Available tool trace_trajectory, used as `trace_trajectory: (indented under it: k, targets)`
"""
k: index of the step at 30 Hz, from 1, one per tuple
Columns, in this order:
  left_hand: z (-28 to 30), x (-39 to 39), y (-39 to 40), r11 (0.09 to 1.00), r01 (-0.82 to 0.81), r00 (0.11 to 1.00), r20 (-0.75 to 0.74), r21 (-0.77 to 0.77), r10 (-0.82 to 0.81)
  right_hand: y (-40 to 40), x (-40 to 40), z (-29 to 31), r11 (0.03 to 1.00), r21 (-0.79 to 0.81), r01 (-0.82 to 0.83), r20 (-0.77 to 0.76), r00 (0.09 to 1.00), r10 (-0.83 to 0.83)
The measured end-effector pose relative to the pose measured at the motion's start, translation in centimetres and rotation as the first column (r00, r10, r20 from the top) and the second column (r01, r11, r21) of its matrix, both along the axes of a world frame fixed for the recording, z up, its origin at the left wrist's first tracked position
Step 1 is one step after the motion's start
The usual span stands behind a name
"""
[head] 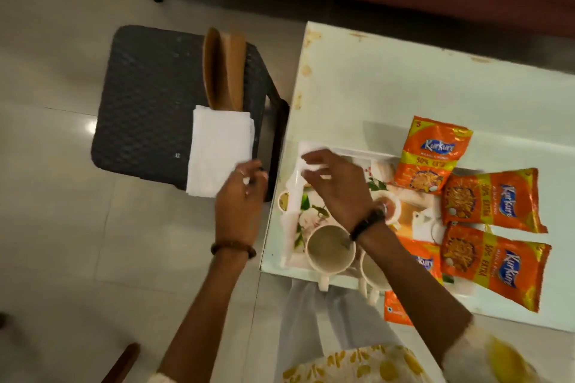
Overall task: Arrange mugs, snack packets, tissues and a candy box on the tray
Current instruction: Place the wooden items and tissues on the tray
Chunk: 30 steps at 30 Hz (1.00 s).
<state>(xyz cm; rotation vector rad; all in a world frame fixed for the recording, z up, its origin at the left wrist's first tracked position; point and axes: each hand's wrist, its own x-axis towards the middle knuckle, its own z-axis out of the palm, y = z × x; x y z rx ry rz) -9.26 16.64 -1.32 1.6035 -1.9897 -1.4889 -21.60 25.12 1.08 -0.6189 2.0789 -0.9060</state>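
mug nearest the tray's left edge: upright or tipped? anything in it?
Upright: the mug shows its round open mouth to the camera, handle toward the person, standing on the tray. Its inside looks empty.

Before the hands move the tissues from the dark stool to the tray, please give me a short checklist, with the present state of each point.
1. Tissue stack lies flat on the dark stool: ok.
2. Left hand reaches the stack's near corner: ok; firm hold: cannot tell, blurred.
3. Right hand is free, fingers relaxed above the tray: ok.
4. Bare room on the tray's far left part: cannot tell, the right hand covers it.
5. Mugs stand upright at the tray's near edge, the left mug clearly so: ok.
6. All snack packets fully on the tray: not ok, some overhang its right edge.
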Motion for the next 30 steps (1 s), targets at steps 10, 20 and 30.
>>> trace_trajectory:
  k: [10,20,30]
  targets:
    - [-2.7,-6.4,-15.8,0.98,-0.104,0.983,0.13,-0.171,0.128,-18.5,-3.9,-4.4,0.977,-0.157,0.143,-0.002,0.989,-0.145]
    - [0.2,-7.8,-15.0,0.869,0.189,0.975,0.197,-0.458,-0.108,-17.7,-4.2,-2.4,0.958,-0.207,0.201,-0.161,0.958,-0.236]
    - [1.7,-7.5,0.0,0.95,0.304,0.92,-0.237,-0.068,-0.311,0.7,-7.9,2.5,0.984,-0.002,-0.181,-0.468,0.869,0.159]
